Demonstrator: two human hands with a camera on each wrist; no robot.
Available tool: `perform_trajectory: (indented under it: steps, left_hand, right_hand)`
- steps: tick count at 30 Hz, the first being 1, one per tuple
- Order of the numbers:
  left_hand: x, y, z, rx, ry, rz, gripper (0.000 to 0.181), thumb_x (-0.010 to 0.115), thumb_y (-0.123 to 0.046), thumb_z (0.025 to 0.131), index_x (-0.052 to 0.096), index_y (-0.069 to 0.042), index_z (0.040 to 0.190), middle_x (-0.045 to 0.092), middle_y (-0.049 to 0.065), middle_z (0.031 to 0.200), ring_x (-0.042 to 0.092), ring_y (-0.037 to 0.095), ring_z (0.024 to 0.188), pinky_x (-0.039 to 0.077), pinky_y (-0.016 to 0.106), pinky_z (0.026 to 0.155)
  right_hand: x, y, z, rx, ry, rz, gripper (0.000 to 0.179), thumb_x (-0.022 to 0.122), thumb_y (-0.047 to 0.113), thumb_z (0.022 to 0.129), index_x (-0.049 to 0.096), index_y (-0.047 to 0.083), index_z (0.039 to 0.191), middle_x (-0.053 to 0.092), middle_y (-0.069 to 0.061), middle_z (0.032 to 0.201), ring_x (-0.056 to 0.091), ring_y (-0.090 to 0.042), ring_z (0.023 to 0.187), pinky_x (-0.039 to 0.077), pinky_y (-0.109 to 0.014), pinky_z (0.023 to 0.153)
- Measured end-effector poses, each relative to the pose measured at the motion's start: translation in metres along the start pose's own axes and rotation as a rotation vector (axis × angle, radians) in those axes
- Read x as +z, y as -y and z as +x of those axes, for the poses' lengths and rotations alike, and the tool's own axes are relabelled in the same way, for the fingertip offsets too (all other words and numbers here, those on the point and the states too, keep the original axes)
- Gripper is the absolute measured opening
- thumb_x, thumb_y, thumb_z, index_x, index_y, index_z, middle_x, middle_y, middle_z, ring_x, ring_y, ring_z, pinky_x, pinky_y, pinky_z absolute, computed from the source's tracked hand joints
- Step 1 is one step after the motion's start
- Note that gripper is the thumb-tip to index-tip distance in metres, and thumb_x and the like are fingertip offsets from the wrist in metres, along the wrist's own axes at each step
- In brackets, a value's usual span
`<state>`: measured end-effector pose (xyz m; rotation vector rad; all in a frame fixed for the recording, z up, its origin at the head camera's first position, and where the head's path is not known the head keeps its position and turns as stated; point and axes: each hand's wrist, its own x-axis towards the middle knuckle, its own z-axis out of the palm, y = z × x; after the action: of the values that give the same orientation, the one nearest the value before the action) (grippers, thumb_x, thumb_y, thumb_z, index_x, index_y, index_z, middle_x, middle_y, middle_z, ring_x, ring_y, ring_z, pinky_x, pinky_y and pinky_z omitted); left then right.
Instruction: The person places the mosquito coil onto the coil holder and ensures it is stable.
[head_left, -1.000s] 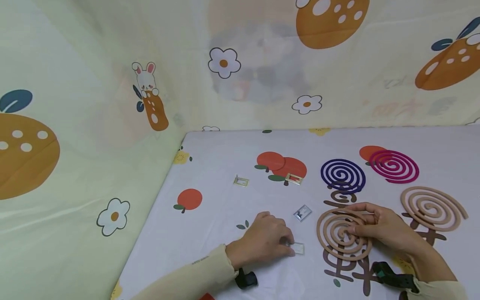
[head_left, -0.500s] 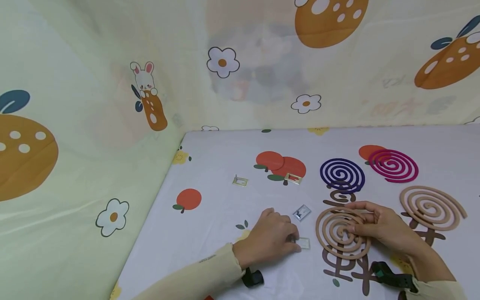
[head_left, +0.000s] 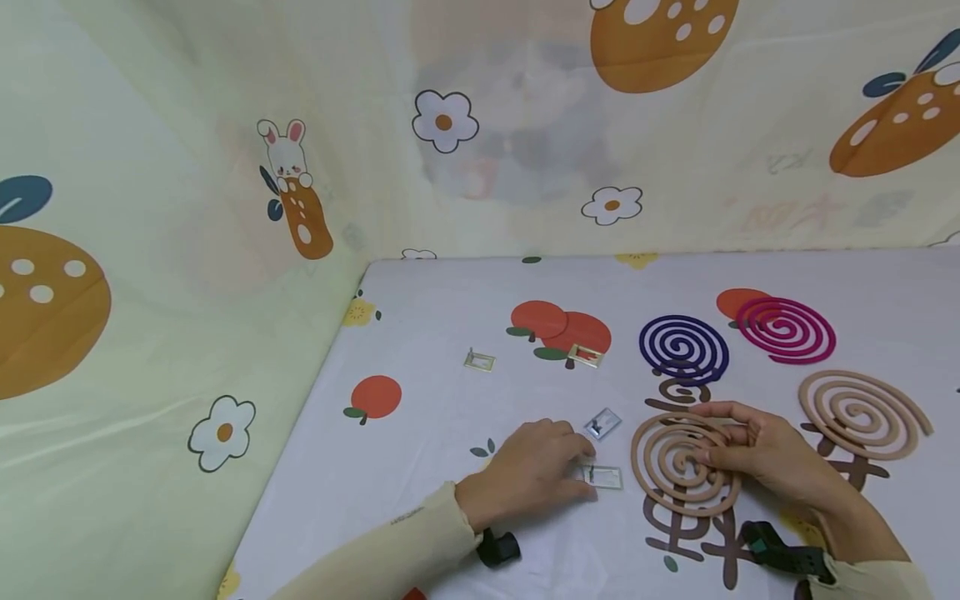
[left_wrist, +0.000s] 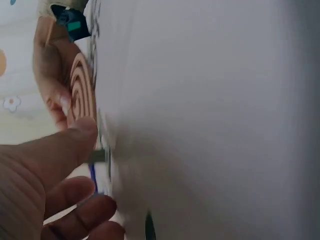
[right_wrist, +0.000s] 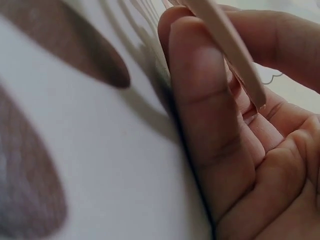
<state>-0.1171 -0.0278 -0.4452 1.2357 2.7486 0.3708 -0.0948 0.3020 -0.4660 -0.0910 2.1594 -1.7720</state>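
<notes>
A light brown mosquito coil (head_left: 684,463) is held tilted in my right hand (head_left: 772,454), thumb on the near face and fingers behind. In the right wrist view the coil's edge (right_wrist: 237,57) passes between thumb and fingers. My left hand (head_left: 528,467) hovers low beside a small metal coil stand (head_left: 606,477), its thumb and fingers spread apart at the plate's left end. The left wrist view shows that stand (left_wrist: 98,156) beyond the thumb tip, with the held coil (left_wrist: 80,92) behind it. A silver stand (head_left: 602,423) lies just beyond.
Two gold-coloured stands, one left (head_left: 480,360) and one right (head_left: 585,356), lie farther back. Dark blue (head_left: 683,348), magenta (head_left: 786,330) and brown (head_left: 864,415) coils lie flat at the right. A patterned curtain (head_left: 517,225) borders the table's back and left side.
The left hand has slid the near stand a little right and away from the body, then loosened its fingers from it. The right hand keeps its hold on the coil.
</notes>
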Motion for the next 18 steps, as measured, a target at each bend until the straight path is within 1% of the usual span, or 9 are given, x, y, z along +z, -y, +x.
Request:
perform_trajectory:
  steps: [2,5,8,10,13,16,18]
  left_hand:
    - [-0.003,0.004,-0.006,0.011,0.029,-0.010,0.039,0.081,-0.044,0.090,0.076,-0.022,0.121,0.070,-0.011,0.111,0.058,0.004,0.095,0.046,0.017,0.086]
    - [-0.006,0.011,-0.015,0.067,0.053,-0.001,0.039,0.079,-0.045,0.092,0.076,-0.023,0.124,0.068,-0.007,0.120,0.058,0.009,0.106,0.046,0.021,0.093]
    - [-0.007,0.015,-0.023,0.141,0.069,0.060,0.043,0.073,-0.051,0.096,0.074,-0.026,0.131,0.064,-0.002,0.134,0.057,0.014,0.122,0.045,0.027,0.105]
    - [-0.008,0.016,-0.026,0.168,0.084,0.095,0.047,0.068,-0.055,0.097,0.070,-0.029,0.136,0.060,0.001,0.144,0.053,0.018,0.134,0.042,0.034,0.113]
    - [-0.008,0.016,-0.030,0.173,0.120,0.112,0.053,0.062,-0.061,0.099,0.064,-0.033,0.144,0.051,0.002,0.155,0.045,0.021,0.145,0.037,0.044,0.118]
    - [-0.008,0.016,-0.033,0.151,0.160,0.103,0.058,0.057,-0.066,0.099,0.058,-0.037,0.149,0.043,0.001,0.163,0.037,0.023,0.151,0.034,0.054,0.119]
    - [-0.007,0.016,-0.035,0.139,0.179,0.105,0.061,0.055,-0.069,0.098,0.055,-0.039,0.152,0.038,0.001,0.166,0.033,0.026,0.153,0.032,0.060,0.119]
  right_hand:
    - [0.000,0.001,0.000,0.000,-0.003,-0.008,0.059,0.073,0.003,0.096,0.041,-0.008,0.145,0.075,-0.012,0.091,0.070,-0.017,0.077,0.060,-0.031,0.070]
    - [0.000,0.001,0.001,0.001,-0.007,-0.022,0.059,0.072,0.004,0.097,0.041,-0.008,0.145,0.075,-0.012,0.091,0.069,-0.017,0.077,0.060,-0.031,0.069]
    - [-0.001,0.000,0.000,-0.005,-0.005,-0.023,0.058,0.072,0.004,0.097,0.042,-0.007,0.145,0.076,-0.012,0.092,0.070,-0.017,0.077,0.060,-0.030,0.070]
    - [-0.001,0.000,0.000,-0.009,-0.002,-0.008,0.055,0.072,0.003,0.097,0.045,-0.005,0.144,0.076,-0.012,0.093,0.071,-0.017,0.078,0.060,-0.030,0.070]
    - [-0.001,-0.002,0.000,-0.014,0.006,0.025,0.049,0.071,0.001,0.097,0.051,0.006,0.141,0.077,-0.011,0.096,0.071,-0.017,0.081,0.060,-0.030,0.072]
    - [-0.001,-0.003,0.000,-0.018,0.027,0.066,0.046,0.070,0.000,0.097,0.057,0.021,0.136,0.077,-0.010,0.095,0.072,-0.017,0.079,0.060,-0.030,0.071]
    - [-0.001,-0.003,0.000,-0.024,0.047,0.099,0.046,0.068,-0.001,0.098,0.059,0.028,0.132,0.077,-0.010,0.096,0.072,-0.017,0.077,0.061,-0.031,0.070]
